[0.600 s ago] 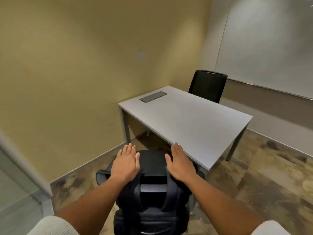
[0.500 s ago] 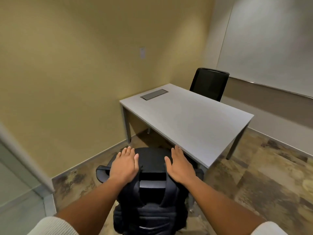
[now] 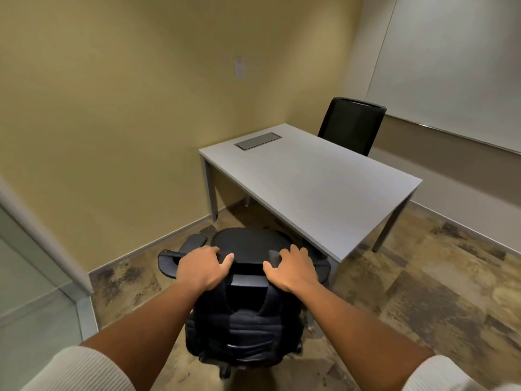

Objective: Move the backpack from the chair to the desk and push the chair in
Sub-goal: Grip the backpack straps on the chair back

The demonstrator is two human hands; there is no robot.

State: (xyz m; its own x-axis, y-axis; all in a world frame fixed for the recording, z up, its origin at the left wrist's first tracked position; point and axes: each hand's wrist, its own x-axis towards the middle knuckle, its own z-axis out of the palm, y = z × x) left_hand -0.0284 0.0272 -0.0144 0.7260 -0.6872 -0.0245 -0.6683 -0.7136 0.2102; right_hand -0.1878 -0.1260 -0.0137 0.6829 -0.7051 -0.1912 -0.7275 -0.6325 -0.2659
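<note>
A black backpack (image 3: 242, 331) hangs on the rear of a black office chair (image 3: 251, 242), its straps looped over the top of the chair back. My left hand (image 3: 201, 268) curls over the left strap at the top edge. My right hand (image 3: 293, 268) does the same on the right strap. Whether the fingers also clasp the chair back is hard to tell. The chair stands pulled out from the near corner of the grey desk (image 3: 318, 182), its seat facing the desk.
A second black chair (image 3: 352, 125) stands tucked in at the desk's far side. A grey cable hatch (image 3: 258, 140) sits in the desk top. Yellow wall on the left, a whiteboard (image 3: 451, 66) on the right, a glass partition (image 3: 25, 277) at the near left.
Both hands lay flat with straight fingers on the chair top before; now their fingers are curled over its top edge and the straps. My view has pulled back slightly.
</note>
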